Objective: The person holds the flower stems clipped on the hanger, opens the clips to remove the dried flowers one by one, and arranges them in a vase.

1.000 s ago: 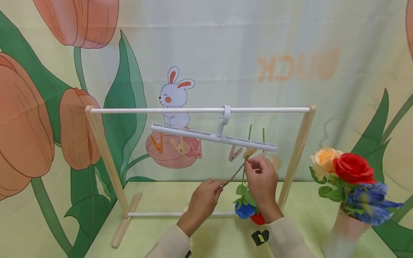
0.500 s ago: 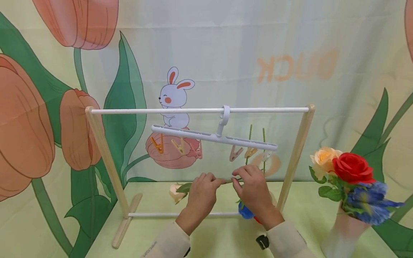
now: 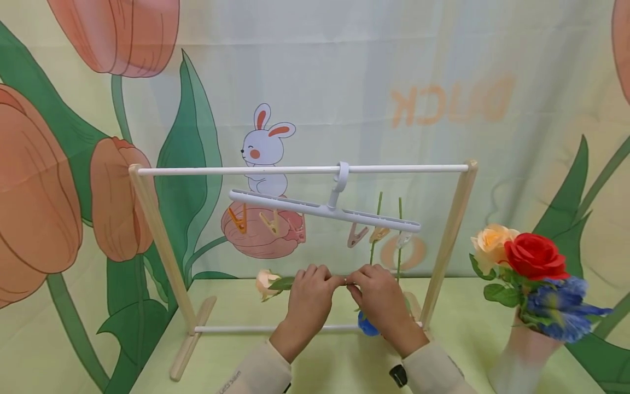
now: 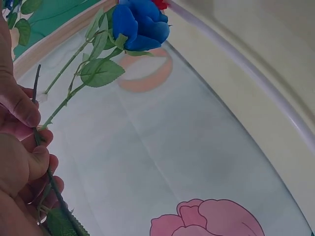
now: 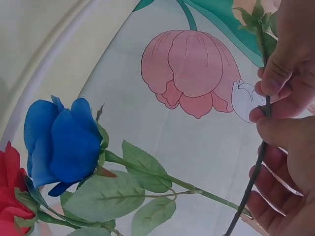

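Observation:
My left hand (image 3: 311, 298) and right hand (image 3: 383, 303) meet at the dark green stem (image 5: 260, 147) of a peach rose (image 3: 266, 284), pinching it between thumbs and fingers. In the head view the stem lies roughly level, bloom to the left. A blue rose (image 5: 64, 142) and a red rose (image 5: 12, 184) hang bloom-down behind the right hand. Their stems run up through a yellow clip (image 3: 379, 234) and a white clip (image 3: 404, 239) on a tilted white hanger (image 3: 325, 210). The red rose is hidden in the head view.
The hanger hooks over the white rod of a wooden-legged rack (image 3: 295, 170). Further clips hang from it: orange (image 3: 238, 220), pale yellow (image 3: 269, 222), pink (image 3: 299, 229) and dusty pink (image 3: 356, 235). At the right, a pale vase (image 3: 524, 353) holds peach, red and blue flowers.
My right hand has come down from the clips to beside the left hand. The peach rose has swung from slanting to level, its bloom emerging left of my left hand.

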`<state>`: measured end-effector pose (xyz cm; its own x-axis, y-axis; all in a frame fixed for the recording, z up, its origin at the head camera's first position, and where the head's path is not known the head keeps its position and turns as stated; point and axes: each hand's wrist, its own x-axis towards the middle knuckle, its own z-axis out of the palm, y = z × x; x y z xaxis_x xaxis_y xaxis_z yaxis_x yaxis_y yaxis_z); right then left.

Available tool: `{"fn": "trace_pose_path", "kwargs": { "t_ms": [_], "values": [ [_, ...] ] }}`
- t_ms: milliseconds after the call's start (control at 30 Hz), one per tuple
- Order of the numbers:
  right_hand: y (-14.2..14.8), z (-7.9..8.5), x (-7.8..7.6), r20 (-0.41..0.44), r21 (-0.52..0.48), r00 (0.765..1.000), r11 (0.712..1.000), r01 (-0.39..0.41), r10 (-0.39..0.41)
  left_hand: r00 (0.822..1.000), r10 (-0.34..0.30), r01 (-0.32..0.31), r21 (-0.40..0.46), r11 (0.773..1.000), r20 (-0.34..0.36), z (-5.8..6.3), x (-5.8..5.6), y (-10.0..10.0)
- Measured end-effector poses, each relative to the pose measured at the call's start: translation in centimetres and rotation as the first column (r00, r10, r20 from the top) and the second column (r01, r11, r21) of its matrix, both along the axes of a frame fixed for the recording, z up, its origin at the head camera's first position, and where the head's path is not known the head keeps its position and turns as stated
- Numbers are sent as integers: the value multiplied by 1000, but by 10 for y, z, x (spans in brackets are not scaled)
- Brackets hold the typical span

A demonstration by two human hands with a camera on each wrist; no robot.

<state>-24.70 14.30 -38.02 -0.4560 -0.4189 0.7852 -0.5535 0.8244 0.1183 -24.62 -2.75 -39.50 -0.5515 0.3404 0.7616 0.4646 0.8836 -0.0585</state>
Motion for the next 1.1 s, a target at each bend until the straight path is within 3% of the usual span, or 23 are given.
{"fn": "trace_pose_path", "kwargs": {
  "t_ms": [233, 400, 600, 833, 933, 1100],
  "values": [
    [1, -5, 1, -17, -1, 1000, 1000, 14, -14, 999, -33, 33, 29, 999, -9, -2, 1, 2],
    [4, -6, 2, -33, -38, 999, 999, 18, -20, 987, -131, 137, 61, 989, -88, -3, 1, 3],
    [9, -6, 2, -39, -108, 999, 994, 9, -13, 944, -275, 294, 84, 952, -183, 0, 0, 4],
    [19, -5, 8, -22, -176, 999, 983, 41, -46, 866, -418, 443, 33, 896, -274, -5, 0, 11],
    [24, -3, 13, 15, -229, 998, 972, 61, -59, 877, -430, 446, 29, 894, -215, -8, 0, 13],
    [35, -5, 19, 63, -307, 994, 946, 99, -84, 933, -360, 359, 103, 928, -11, -9, 0, 16]
  ]
}}
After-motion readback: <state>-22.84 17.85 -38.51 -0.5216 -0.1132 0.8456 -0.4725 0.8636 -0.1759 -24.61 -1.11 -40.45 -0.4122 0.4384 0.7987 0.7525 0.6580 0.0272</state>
